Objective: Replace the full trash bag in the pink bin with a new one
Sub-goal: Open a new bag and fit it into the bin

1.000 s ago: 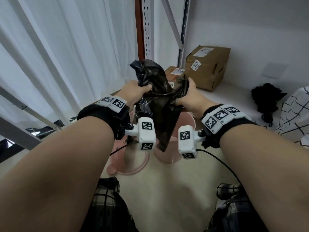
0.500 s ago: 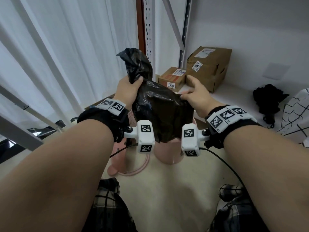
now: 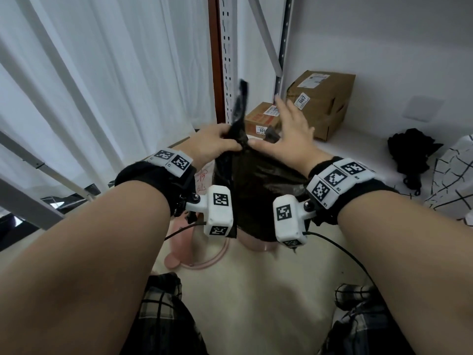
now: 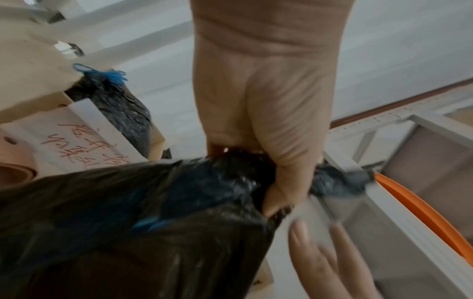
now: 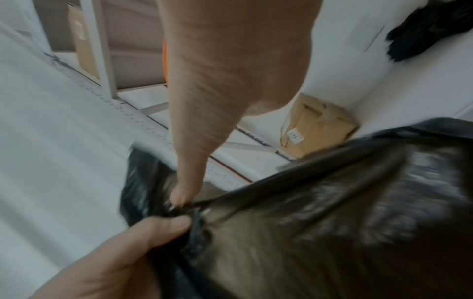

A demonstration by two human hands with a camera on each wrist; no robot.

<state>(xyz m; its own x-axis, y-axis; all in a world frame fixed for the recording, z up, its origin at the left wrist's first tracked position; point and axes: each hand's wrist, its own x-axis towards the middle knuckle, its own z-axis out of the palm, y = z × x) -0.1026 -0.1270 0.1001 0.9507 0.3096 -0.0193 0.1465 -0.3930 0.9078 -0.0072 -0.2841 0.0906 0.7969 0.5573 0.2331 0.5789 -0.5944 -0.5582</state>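
Head view: from above, facing forward and down past both forearms toward the floor and shelving. Left wrist view: close in, along the left hand [image 4: 266, 113] to the black bag [image 4: 143, 222]. Right wrist view: close in, along the right hand [image 5: 230, 76] onto the same bag, heavily blurred. Shared by all three: the bag's gathered neck, both hands. Cardboard box [image 3: 320, 101] common to head and right wrist views.

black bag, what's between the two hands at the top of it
Only the black bag's gathered neck: the left hand pinches it, the right hand's thumb touches it. Head view shows this.
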